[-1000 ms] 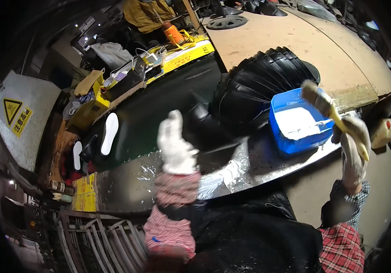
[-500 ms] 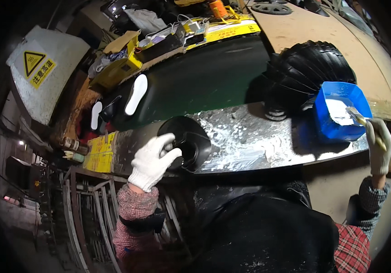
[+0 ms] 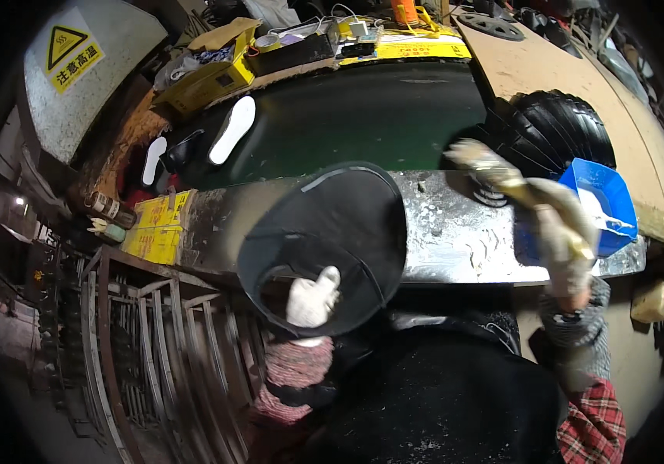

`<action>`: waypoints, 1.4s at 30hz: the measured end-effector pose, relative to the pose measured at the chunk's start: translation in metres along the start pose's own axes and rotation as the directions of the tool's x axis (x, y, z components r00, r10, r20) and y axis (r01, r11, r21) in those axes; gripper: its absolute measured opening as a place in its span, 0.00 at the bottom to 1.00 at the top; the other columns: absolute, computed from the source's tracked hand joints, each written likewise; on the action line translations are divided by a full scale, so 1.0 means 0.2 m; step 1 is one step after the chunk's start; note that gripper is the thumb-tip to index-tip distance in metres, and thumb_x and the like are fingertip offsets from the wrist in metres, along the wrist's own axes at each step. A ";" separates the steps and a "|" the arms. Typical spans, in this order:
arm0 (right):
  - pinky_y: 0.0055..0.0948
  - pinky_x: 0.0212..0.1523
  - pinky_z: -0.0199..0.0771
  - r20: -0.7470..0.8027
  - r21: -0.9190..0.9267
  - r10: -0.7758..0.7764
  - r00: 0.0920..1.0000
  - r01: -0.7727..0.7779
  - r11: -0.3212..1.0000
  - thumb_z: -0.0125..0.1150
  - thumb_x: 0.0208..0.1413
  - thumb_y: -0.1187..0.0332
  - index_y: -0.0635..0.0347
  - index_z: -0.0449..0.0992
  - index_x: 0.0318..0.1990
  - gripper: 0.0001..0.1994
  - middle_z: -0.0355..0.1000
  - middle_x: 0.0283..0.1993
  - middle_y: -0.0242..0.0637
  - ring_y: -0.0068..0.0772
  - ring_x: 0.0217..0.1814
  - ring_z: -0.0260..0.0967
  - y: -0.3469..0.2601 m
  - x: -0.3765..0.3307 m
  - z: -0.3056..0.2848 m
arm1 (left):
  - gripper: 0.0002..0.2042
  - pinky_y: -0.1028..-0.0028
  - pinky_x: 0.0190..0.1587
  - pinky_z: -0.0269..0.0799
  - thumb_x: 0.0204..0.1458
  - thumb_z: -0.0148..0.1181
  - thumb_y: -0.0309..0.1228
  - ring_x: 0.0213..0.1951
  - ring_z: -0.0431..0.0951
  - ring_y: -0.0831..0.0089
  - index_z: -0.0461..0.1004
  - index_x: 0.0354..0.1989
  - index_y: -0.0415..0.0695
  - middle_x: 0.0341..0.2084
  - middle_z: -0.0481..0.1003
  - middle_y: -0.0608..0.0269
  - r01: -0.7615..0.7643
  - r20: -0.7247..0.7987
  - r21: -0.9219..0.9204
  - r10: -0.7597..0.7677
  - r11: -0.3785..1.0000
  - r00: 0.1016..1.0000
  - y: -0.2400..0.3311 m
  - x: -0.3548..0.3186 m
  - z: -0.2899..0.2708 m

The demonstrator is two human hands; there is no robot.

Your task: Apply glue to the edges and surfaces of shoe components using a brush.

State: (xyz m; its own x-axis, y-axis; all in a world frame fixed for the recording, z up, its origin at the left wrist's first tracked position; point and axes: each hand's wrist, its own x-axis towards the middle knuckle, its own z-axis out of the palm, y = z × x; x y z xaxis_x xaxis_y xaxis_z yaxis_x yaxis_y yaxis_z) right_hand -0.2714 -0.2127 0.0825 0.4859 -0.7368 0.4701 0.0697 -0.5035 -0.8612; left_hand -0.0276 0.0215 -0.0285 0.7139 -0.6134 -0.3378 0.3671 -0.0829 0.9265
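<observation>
Black cone-shaped upper (image 3: 324, 240) gripped at its rim by our left hand (image 3: 312, 298); right hand (image 3: 564, 232) clutches a brush (image 3: 494, 170).
We risk dripping glue off the raised brush, or knocking the blue tub (image 3: 606, 205) just beyond our right hand.

cone (image 3: 332, 232) left on bench (image 3: 455, 240) | tub (image 3: 606, 205) right | tyres (image 3: 556, 131) likely behind

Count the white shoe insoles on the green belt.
2: a larger white insole lying on the green belt, a smaller one at its left end. Others may be hidden.
</observation>
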 end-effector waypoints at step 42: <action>0.18 0.38 0.75 0.036 -0.050 -0.247 0.968 0.248 0.967 0.54 0.60 0.75 0.70 0.76 0.44 0.08 0.74 0.38 0.38 0.22 0.37 0.74 0.26 0.02 -0.13 | 0.13 0.75 0.32 0.74 0.64 0.46 0.32 0.28 0.77 0.73 0.73 0.31 0.39 0.27 0.77 0.59 -0.052 0.098 -0.260 0.080 0.964 0.992 0.11 -0.17 0.45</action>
State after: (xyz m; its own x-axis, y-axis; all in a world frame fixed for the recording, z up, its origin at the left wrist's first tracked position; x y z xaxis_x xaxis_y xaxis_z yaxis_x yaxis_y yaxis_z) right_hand -0.2874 -0.2540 0.0443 0.4849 -0.5730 0.6607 0.1446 -0.6925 -0.7068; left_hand -0.0986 -0.0304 0.0181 0.6789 -0.6922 -0.2449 0.4722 0.1562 0.8675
